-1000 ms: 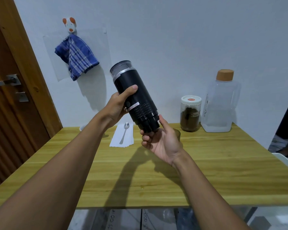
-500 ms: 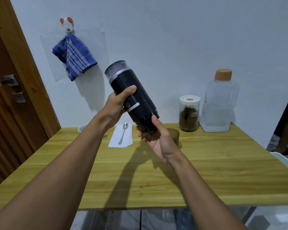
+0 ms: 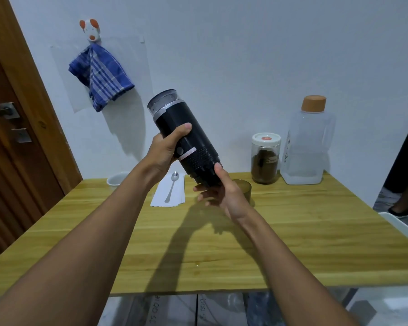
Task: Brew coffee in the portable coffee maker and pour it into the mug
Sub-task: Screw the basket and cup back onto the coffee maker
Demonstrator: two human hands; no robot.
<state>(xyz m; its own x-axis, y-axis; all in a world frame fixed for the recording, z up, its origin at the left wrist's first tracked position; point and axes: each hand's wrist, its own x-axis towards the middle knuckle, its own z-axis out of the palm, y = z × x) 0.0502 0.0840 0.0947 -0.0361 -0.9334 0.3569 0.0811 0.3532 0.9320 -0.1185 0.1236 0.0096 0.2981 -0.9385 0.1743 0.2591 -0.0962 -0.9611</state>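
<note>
Fingers and thumb of the left hand [image 3: 161, 152] are curled round the middle of the portable coffee maker [image 3: 186, 137], with the thumb laid across the front of the black body just above a small round button. The lower end of the same cylinder is gripped by the right hand [image 3: 224, 196]: its thumb is pressed against the side of the bottom section, below the perforated band, and its fingers are curled beneath. The coffee maker is held in the air above the far middle of the table [image 3: 316, 231]. It is tilted, with its clear, silver-ringed top leaning up and to the left and its base pointing down and to the right.

Just behind the right hand, an amber translucent cup [image 3: 245, 188] is seen standing on the table, partly hidden. A white napkin [image 3: 159, 201] is laid left of it, toward the far edge, with a metal spoon [image 3: 172, 187] resting along it. A white mug [image 3: 116, 181] is set near the far left corner, partly covered by the left forearm. Toward the far right corner, a lidded jar [image 3: 265, 158] with dark brown contents is placed just beside a clear water bottle [image 3: 306, 149] with an orange cap. A blue checked cloth [image 3: 101, 76] is hung on the wall, and a wooden door [image 3: 14, 161] is seen at the left.
</note>
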